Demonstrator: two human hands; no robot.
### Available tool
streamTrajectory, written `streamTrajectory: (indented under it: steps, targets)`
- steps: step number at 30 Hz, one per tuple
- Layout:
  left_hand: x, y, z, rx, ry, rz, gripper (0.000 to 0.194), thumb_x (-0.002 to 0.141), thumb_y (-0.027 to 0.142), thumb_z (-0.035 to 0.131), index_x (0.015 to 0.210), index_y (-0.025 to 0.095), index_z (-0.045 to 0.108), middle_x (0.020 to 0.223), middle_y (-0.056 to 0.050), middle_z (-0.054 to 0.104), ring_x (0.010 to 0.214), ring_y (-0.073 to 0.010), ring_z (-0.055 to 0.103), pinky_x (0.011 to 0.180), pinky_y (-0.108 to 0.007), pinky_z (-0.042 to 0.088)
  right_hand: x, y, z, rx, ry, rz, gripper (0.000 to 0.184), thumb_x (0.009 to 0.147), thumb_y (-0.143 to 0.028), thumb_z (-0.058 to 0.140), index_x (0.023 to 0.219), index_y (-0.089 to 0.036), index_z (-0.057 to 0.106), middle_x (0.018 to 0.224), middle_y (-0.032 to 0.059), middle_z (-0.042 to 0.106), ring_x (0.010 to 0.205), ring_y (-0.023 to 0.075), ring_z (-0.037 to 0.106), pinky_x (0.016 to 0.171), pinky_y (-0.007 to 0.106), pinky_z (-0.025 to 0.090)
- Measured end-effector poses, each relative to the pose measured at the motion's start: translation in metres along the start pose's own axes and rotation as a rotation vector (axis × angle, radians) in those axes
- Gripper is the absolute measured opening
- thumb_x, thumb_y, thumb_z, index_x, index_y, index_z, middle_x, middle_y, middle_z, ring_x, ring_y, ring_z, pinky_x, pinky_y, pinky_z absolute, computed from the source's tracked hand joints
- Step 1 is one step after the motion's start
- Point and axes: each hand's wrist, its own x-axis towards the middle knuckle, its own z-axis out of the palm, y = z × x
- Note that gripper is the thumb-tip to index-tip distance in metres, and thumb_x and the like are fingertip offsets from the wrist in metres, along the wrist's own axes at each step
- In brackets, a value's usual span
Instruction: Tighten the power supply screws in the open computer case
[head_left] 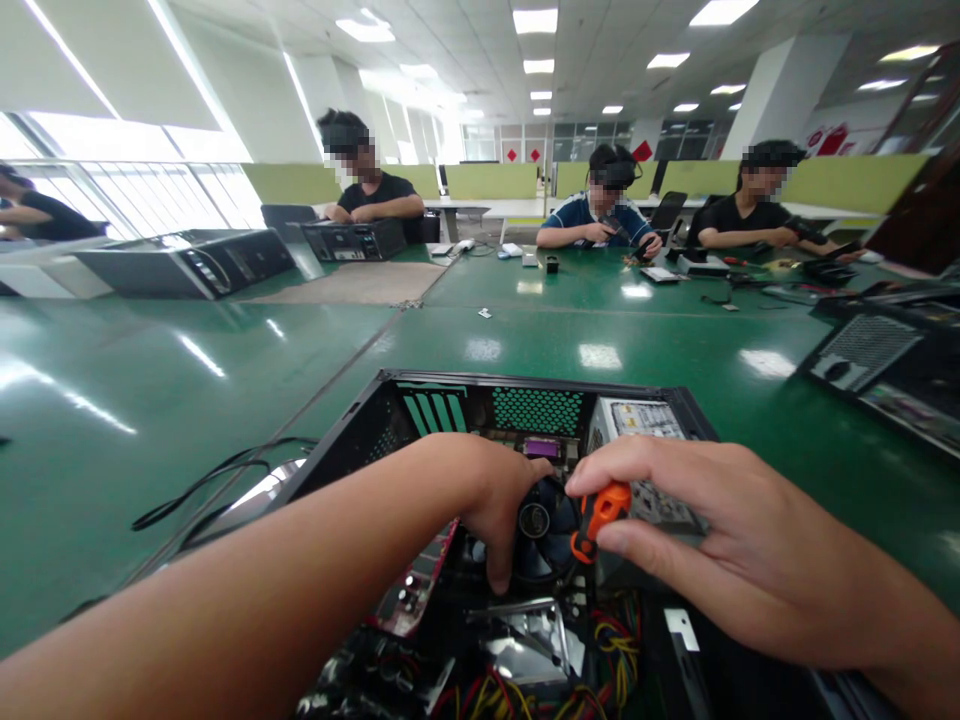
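Holding orange screwdriver (602, 518) in my right hand (712, 530); left hand (491, 490) spread wide at fan (535, 520). Case (351, 442) opened, fan inside; fastened or loose, I cannot tell.

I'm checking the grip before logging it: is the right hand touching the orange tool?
Touching. The head view shows it: the right hand holds the orange tool by its handle, between thumb and fingers.

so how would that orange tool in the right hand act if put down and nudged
The orange tool looks thick and moulded, so it's probably stiff. Its recesses suggest it may not be very slippery. Its rounded outline might let it roll a little.
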Motion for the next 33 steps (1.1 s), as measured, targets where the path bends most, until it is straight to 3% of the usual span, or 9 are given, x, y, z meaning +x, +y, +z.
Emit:
streamTrajectory:
  steps: [13,19,22,26,29,33]
  targets:
    - [0.001,-0.0017,-0.0002,-0.016,-0.012,0.028,0.102,0.033,0.041,0.078,0.128,0.027,0.044,0.128,-0.005,0.054,0.107,-0.0309,0.055,0.09,-0.035,0.043,0.0008,0.003,0.0016,0.0,0.033,-0.061,0.024,0.083,-0.02,0.06,0.106,-0.026,0.055,0.102,-0.004,0.065,0.094,0.0081,0.058,0.084,0.017,0.042]
    - [0.0015,-0.004,0.0012,-0.026,-0.002,-0.001,0.11,0.031,0.04,0.077,0.133,0.027,0.038,0.134,-0.005,0.049,0.113,-0.0327,0.05,0.095,-0.037,0.039,0.0014,0.0055,0.0045,0.073,0.115,-0.113,0.032,0.079,-0.023,0.066,0.11,-0.025,0.062,0.089,0.0001,0.059,0.078,0.0096,0.057,0.068,0.021,0.046]
    - [0.002,-0.0044,0.0008,-0.059,-0.003,0.008,0.107,0.031,0.039,0.078,0.131,0.03,0.042,0.13,-0.003,0.052,0.112,-0.0323,0.051,0.095,-0.037,0.039,0.0009,0.0046,0.0031,0.058,0.078,-0.106,0.035,0.084,-0.017,0.057,0.118,-0.025,0.057,0.102,0.0024,0.06,0.091,0.0121,0.057,0.077,0.024,0.047]
    - [0.0014,-0.004,-0.0003,-0.129,-0.032,0.048,0.099,0.035,0.042,0.077,0.128,0.031,0.045,0.124,-0.001,0.058,0.109,-0.0304,0.054,0.094,-0.036,0.041,-0.001,0.0038,-0.0004,0.015,0.01,-0.124,0.043,0.086,-0.009,0.046,0.126,-0.024,0.049,0.12,0.0015,0.058,0.113,0.0133,0.05,0.097,0.028,0.04]
    - [0.0004,-0.0026,-0.0005,-0.148,-0.027,0.066,0.101,0.039,0.047,0.076,0.133,0.029,0.04,0.126,-0.002,0.056,0.109,-0.0292,0.054,0.095,-0.036,0.04,-0.0016,0.0043,-0.0009,0.008,0.009,-0.127,0.039,0.085,-0.01,0.049,0.122,-0.024,0.051,0.118,-0.0003,0.06,0.109,0.0114,0.053,0.096,0.024,0.041]
    - [0.0004,-0.001,0.0002,-0.105,0.018,-0.005,0.111,0.035,0.049,0.077,0.136,0.028,0.036,0.128,-0.005,0.055,0.112,-0.032,0.052,0.096,-0.04,0.039,-0.0003,0.0042,0.0008,0.051,-0.005,-0.134,0.028,0.085,-0.017,0.055,0.112,-0.023,0.057,0.107,-0.0005,0.065,0.099,0.0111,0.057,0.088,0.022,0.045]
